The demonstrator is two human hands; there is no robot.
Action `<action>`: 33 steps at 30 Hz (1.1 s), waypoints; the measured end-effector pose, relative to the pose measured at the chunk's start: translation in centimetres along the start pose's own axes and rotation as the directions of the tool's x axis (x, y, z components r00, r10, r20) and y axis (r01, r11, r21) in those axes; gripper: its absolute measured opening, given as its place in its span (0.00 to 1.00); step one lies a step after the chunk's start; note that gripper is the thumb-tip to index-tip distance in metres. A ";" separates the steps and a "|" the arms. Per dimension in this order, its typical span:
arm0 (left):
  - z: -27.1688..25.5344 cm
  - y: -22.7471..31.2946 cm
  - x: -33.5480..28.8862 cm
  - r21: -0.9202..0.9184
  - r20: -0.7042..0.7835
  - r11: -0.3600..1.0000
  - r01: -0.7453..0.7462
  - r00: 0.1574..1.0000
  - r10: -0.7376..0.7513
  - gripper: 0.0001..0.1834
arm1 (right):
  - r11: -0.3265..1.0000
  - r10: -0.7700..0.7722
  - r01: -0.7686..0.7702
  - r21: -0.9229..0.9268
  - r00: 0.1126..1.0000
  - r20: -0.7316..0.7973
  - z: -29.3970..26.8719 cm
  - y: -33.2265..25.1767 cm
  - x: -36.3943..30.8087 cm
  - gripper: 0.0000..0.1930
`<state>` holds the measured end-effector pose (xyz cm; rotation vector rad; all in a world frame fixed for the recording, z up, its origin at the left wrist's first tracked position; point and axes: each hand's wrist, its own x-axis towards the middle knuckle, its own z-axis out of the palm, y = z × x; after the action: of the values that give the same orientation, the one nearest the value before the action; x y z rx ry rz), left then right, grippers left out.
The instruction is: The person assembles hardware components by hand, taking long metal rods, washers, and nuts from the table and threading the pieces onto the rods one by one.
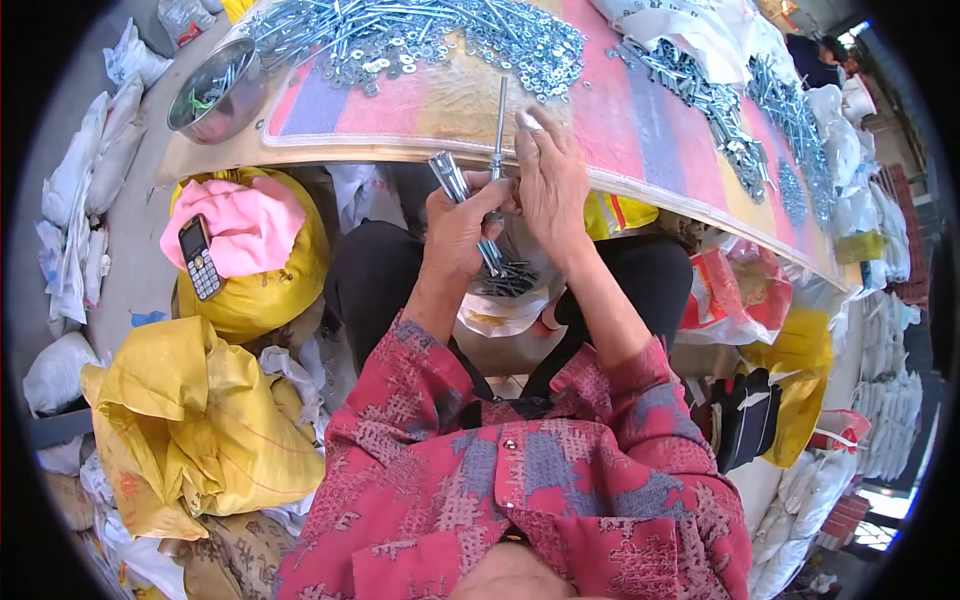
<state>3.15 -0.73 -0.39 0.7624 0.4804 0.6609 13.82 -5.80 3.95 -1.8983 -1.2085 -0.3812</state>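
My left hand (462, 225) is closed round a small bundle of metal bolts (450, 177), whose ends stick out above and below the fist. A long thin threaded rod (502, 112) stands upright between my hands, its lower end at my left fingertips. Beside it, my right hand (552, 185) has its fingers stretched out, with something white on one fingertip. Whether its thumb touches the rod is hidden. Below the hands, between my knees, an open whitish container (505, 312) holds dark metal bolts (512, 278).
Ahead, a table with a striped cloth (640, 120) bears heaped washers and nuts (530, 45), long rods, and more bolts (700, 95) at right. A metal bowl (215, 95) stands at its left. Yellow sacks (200, 420), a pink cloth (245, 225) and a phone (200, 258) lie left.
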 end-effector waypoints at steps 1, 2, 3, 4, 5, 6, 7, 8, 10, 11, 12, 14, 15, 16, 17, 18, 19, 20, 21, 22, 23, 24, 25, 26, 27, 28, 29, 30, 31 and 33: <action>0.2 -0.2 -0.1 -0.009 -0.044 1.000 0.001 0.999 -0.001 0.04 | 0.988 -0.121 0.125 -0.094 0.991 0.053 0.0 -0.2 -1.3 0.16; 0.1 0.0 0.1 -0.012 -0.101 1.000 -0.012 0.995 0.011 0.04 | 0.952 -0.243 0.260 -0.162 0.963 0.116 0.2 -1.2 -2.8 0.16; 0.1 0.2 -0.2 -0.164 -0.074 0.980 -0.115 0.992 0.104 0.04 | 0.918 -0.387 0.385 0.090 0.922 0.001 -0.7 -3.2 -3.3 0.16; -1.4 -2.3 0.2 -0.079 0.065 0.951 -0.299 0.950 0.305 0.06 | 0.893 -0.424 0.397 0.214 0.901 0.096 -1.2 -6.0 -4.5 0.14; 0.1 0.8 -1.2 0.095 -0.046 0.986 -0.140 0.988 0.145 0.05 | 0.854 -0.476 0.441 0.277 0.877 0.068 -2.5 -8.1 -4.4 0.13; 1.9 3.3 -2.3 0.237 -0.168 0.970 0.049 0.986 -0.009 0.04 | 0.815 -0.522 0.484 0.319 0.852 0.042 -3.4 -9.0 -4.4 0.13; 0.3 1.2 -1.1 0.064 -0.070 0.998 -0.003 0.998 0.008 0.04 | 0.909 -0.382 0.362 0.208 0.921 0.068 -2.7 -6.9 -4.1 0.13; -1.3 0.1 -0.6 -0.107 -0.001 0.992 -0.062 0.998 0.062 0.04 | 0.964 -0.247 0.237 0.119 0.966 0.075 -2.2 -5.0 -3.0 0.14; 0.2 1.1 -1.0 0.000 0.013 1.000 0.020 1.000 -0.020 0.03 | 0.465 0.509 -0.734 0.495 0.679 0.529 -3.1 -3.8 -0.7 0.08; -0.4 0.4 -0.3 -0.012 -0.040 1.000 -0.009 0.999 0.008 0.03 | 0.874 0.196 -0.286 0.393 0.947 0.253 -2.3 -3.2 -2.1 0.08; -0.8 0.2 0.2 -0.021 -0.102 0.999 -0.048 0.994 0.045 0.03 | 0.958 -0.269 0.260 0.121 0.961 0.068 -1.3 -3.0 -3.9 0.08; 0.6 1.7 -1.2 -0.256 -0.133 0.965 -0.063 0.991 0.030 0.03 | 0.908 -0.267 0.190 0.374 0.949 0.166 -3.3 -6.3 -5.3 0.08; 0.0 1.6 -1.2 -0.201 -0.048 0.979 -0.040 0.998 0.031 0.04 | 0.923 -0.271 0.227 0.312 0.957 0.106 -3.9 -6.0 -4.8 0.08; -0.6 1.6 -1.2 -0.144 0.038 0.989 -0.020 0.999 0.026 0.05 | 0.934 -0.278 0.258 0.247 0.960 0.046 -4.3 -5.4 -4.2 0.08; -0.8 2.0 -1.2 0.034 0.068 0.999 0.026 0.997 -0.028 0.06 | 0.773 0.183 -0.246 0.584 0.969 0.165 -4.9 -5.9 -3.6 0.08; -0.8 2.2 -1.3 0.034 0.074 0.999 0.029 0.997 -0.031 0.06 | 0.703 0.309 -0.378 0.602 0.925 0.221 -5.6 -5.5 -2.3 0.09; -0.9 2.4 -1.5 0.118 0.147 0.992 0.045 0.987 -0.062 0.06 | 0.559 0.293 -0.479 0.677 0.878 0.380 -5.6 -4.1 -1.8 0.10; -0.6 2.4 -1.7 0.205 0.228 0.977 0.057 0.968 -0.104 0.07 | 0.402 0.253 -0.574 0.713 0.818 0.517 -5.5 -2.4 -2.1 0.11; 0.6 2.7 -2.1 0.309 0.201 0.949 0.060 0.971 -0.127 0.07 | 0.431 0.211 -0.564 0.705 0.822 0.529 -5.0 -0.9 -2.9 0.11; 1.2 2.6 -2.5 0.310 0.237 0.948 0.068 0.961 -0.146 0.07 | 0.462 0.173 -0.551 0.695 0.825 0.539 -4.6 0.1 -3.7 0.12; 1.6 2.2 -2.7 0.441 0.188 0.897 0.000 0.978 -0.092 0.07 | 0.459 0.266 -0.576 0.677 0.816 0.514 -4.5 0.2 -4.4 0.12; 1.7 2.0 -3.0 0.566 0.150 0.822 -0.064 0.988 -0.027 0.08 | 0.544 0.331 -0.618 0.568 0.780 0.532 -5.0 -0.6 -4.4 0.13; 0.5 0.8 -2.6 0.611 0.174 0.780 -0.135 0.984 0.035 0.09 | 0.644 0.295 -0.538 0.543 0.830 0.473 -3.8 0.7 -5.4 0.14; -0.7 0.1 -2.1 0.650 0.206 0.730 -0.210 0.974 0.097 0.09 | 0.683 0.284 -0.490 0.541 0.862 0.420 -3.4 0.6 -5.8 0.14; -0.6 0.7 -2.2 0.743 0.175 0.649 -0.164 0.983 0.048 0.11 | 0.466 0.365 -0.640 0.612 0.768 0.526 -3.3 0.3 -6.1 0.13; 0.3 1.8 -2.6 0.790 0.123 0.610 -0.064 0.991 -0.056 0.11 | 0.655 0.339 -0.543 0.526 0.833 0.438 -3.7 0.8 -6.5 0.11; -0.3 1.5 -2.0 0.829 0.138 0.554 -0.080 0.988 -0.064 0.12 | 0.502 0.315 -0.571 0.650 0.820 0.477 -3.1 1.5 -7.2 0.10; 0.4 2.1 -2.5 0.760 0.217 0.639 -0.120 0.973 -0.076 0.12 | 0.544 0.327 -0.593 0.594 0.802 0.500 -3.0 2.3 -7.6 0.10; 0.7 2.6 -2.7 0.758 0.149 0.651 -0.038 0.982 -0.116 0.10 | 0.744 0.341 -0.508 0.435 0.848 0.407 -1.5 4.0 -8.6 0.13; -0.7 2.8 -2.2 0.754 0.061 0.656 0.039 0.990 -0.129 0.09 | 0.877 0.413 -0.478 0.042 0.796 0.442 -2.5 4.1 -8.6 0.24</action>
<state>0.11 -0.40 1.63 1.5564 0.6976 0.2998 13.51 -13.69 -1.88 -2.1136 -0.9620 0.3922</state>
